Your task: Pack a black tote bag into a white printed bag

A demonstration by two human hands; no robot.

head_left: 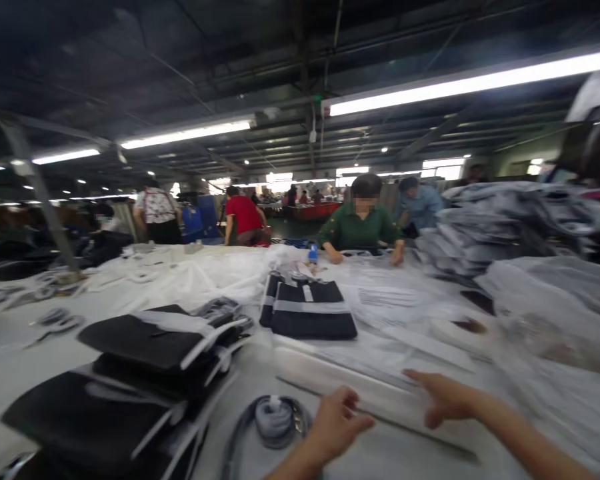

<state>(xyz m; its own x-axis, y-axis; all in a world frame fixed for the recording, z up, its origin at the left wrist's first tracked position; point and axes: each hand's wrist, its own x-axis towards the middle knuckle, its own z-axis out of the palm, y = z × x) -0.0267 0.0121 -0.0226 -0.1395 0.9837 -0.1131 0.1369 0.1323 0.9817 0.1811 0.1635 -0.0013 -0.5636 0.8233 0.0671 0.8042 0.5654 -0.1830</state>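
Worktable (10,373) is crowded, so most trouble here would come from snagging or knocking neighbours. Pile of wrapped goods (460,233) at right is loosely stacked with uneven edges; a bump low down could slump it. Clear sheeting (545,327) in front of it lies rumpled, close to the right forearm; a sleeve-height sweep could catch it and drag whatever sits on it. Black stack (135,337) at left leans in layers with pale strips poking out; those ends are the likely hook points if the left arm swings wide. Long pale strip (325,377), the thing being worked, lies flat and slantwise on the table, at and between both hands; looks thin and slick, so one-sided pressure could skid or crease it. Dark folded pieces (315,323) sit just beyond it; pushing the strip away could shove them. Left hand (337,423) half curled, thumb apart from fingers, no grip visible. Right hand (445,397) has index stretched out, thumb dropped away, nothing seen in its grasp; contact with the strip can't be told for either, blur hides it. Coiled strap (273,421) lies right beside the left wrist; pulling back carelessly could unroll it.
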